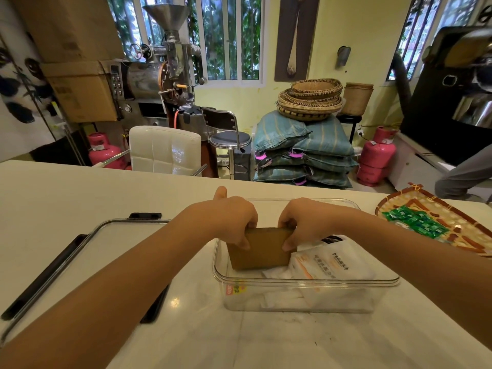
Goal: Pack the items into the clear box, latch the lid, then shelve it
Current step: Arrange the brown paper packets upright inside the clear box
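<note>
Both of your hands are closed on one brown packet (259, 249): your left hand (234, 217) pinches its upper left corner with fingers over the front face, and your right hand (303, 222) pinches its upper right corner, thumb showing on the front. You hold the packet upright, its long axis running left to right across the frame, and its lower edge is already down inside the clear box (306, 282) at centre frame, toward the box's left end. Just right of it inside the box lies one white pouch (332, 262) with printed text, leaning against or touching the packet's right side; more white material sits beneath, but how many pieces that is I cannot tell through the wall. What the coming move seems to turn on is this: the packet stands on edge while the box is shallow, so it probably has to tip flat or slide down beside the pouch before a lid would sit. Neither hand is clearly nearer; they share the top edge evenly. One lid (106, 251) with black latches lies flat on the white table (66, 187) at lower left of the frame, just beside the box and on your left hand's side. One woven tray (458, 235) at the right edge holds a cluster of green sachets (415, 222), too overlapped to count, apparently still to be packed.
</note>
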